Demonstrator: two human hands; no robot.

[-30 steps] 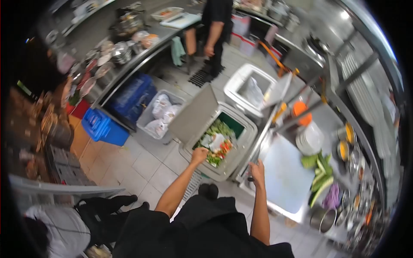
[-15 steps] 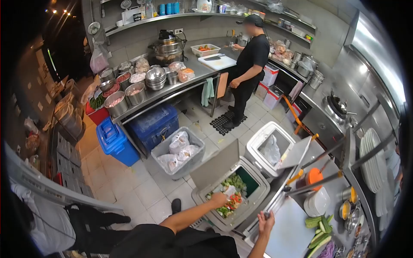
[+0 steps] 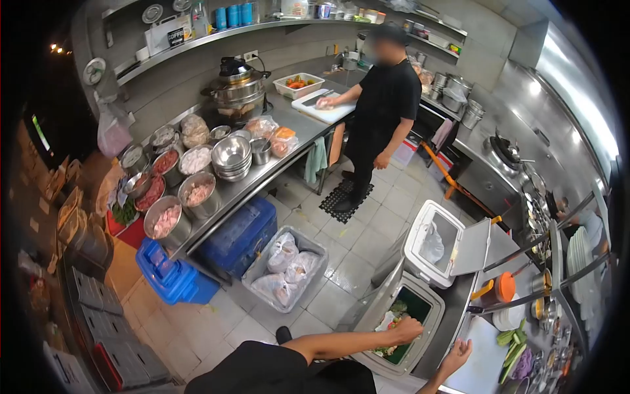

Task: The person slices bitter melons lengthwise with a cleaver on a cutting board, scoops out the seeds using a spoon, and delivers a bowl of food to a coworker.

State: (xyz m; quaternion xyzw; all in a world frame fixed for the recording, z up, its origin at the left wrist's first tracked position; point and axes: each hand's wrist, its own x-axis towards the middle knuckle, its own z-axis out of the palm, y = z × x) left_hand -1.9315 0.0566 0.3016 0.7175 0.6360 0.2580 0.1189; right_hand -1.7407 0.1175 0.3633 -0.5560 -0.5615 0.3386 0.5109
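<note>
My left hand (image 3: pixel 409 330) is closed above the opening of a grey lidded bin (image 3: pixel 430 315); whatever is in the fingers is hidden. Below it, inside the bin, lie food scraps (image 3: pixel 396 308) with green leaves and pale and red bits. The bin's lid is raised on its left side. My right hand (image 3: pixel 457 354) is beside the bin, at the left edge of a white cutting board (image 3: pixel 479 358). Its fingers are curled, and I cannot make out what they hold. Green vegetable pieces (image 3: pixel 514 348) and shredded purple vegetable (image 3: pixel 523 363) lie at the board's right.
A second open bin (image 3: pixel 423 262) with a bag inside stands behind. On the floor are a grey tub of bagged food (image 3: pixel 315 276), a blue bin (image 3: pixel 174 276) and a blue chest (image 3: pixel 239 236). A co-worker (image 3: pixel 387 98) stands at the far counter. Metal bowls (image 3: pixel 231 157) line the left counter.
My view has turned, and the person at lower left is out of sight. The dark object in my right hand no longer shows. The co-worker's hand has moved onto the far cutting board.
</note>
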